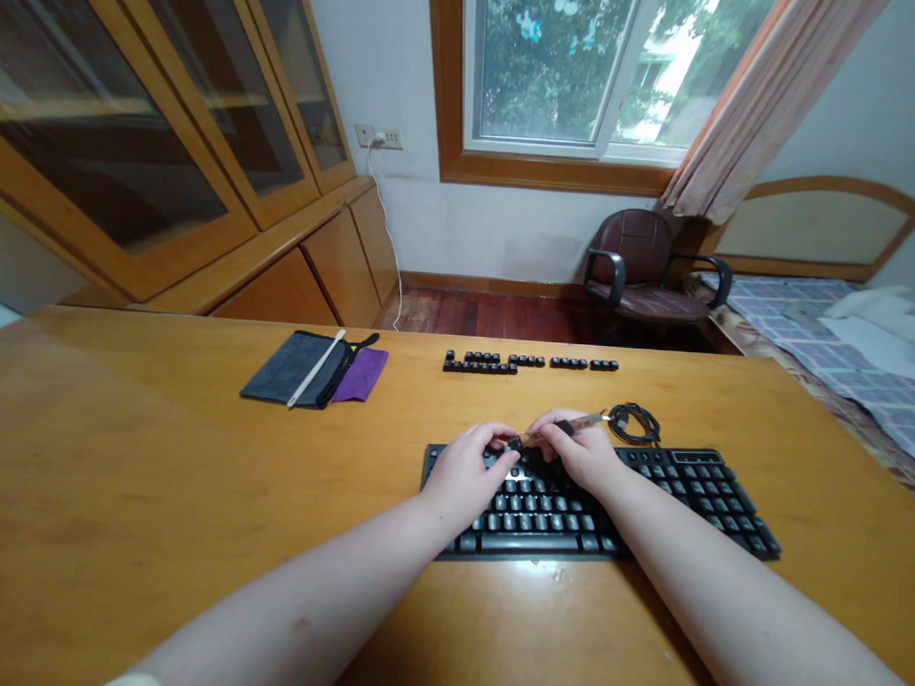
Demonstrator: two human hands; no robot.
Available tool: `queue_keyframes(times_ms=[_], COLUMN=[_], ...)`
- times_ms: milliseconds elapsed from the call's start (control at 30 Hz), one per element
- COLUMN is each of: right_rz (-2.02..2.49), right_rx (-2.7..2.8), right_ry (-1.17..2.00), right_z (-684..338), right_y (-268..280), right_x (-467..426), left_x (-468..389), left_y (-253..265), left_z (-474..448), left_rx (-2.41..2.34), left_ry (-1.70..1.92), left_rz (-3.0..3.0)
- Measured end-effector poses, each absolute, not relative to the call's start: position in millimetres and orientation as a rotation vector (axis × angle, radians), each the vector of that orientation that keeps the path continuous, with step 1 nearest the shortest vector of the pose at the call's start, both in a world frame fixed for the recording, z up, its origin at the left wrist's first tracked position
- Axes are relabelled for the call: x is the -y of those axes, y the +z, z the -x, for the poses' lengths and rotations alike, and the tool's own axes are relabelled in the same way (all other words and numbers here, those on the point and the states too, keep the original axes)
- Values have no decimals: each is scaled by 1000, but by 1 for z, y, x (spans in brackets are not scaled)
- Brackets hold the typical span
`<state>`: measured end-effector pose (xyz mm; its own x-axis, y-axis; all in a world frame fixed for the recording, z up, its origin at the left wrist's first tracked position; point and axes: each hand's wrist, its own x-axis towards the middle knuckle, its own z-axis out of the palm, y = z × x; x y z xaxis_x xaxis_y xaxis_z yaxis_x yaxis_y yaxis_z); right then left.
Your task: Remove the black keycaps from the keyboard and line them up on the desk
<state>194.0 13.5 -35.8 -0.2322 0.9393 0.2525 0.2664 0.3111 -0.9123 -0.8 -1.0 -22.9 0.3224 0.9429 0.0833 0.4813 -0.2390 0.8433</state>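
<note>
A black keyboard (533,542) lies on the wooden desk, with keys gone from its upper rows. Above its top left part, my left hand (468,473) pinches a small black keycap (515,443) between thumb and fingers. My right hand (578,452) is closed around a slim, pen-like tool (590,421), possibly a small brush. The tool's working end points at the keycap; whether the two touch is too small to tell. Past the keyboard, several loose black keycaps (481,368) stand in rows.
A coiled black cable (635,423) lies behind the keyboard. Further left are a dark grey pouch (276,369), a pale stick (315,370) across it and a purple cloth (361,374). Beyond the desk stands a brown armchair (641,259).
</note>
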Motion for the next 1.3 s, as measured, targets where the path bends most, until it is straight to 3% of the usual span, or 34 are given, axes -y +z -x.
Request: queue_keyframes(times_ms=[1300], right_rz=[794], right_rx=[1845], right_ry=[973], right_z=[-193], right_y=[-28], right_x=[-18], left_x=[3], left_y=[-22], left_z=[0], left_rx=[-1282], left_ry=[740], left_rz=[-1987])
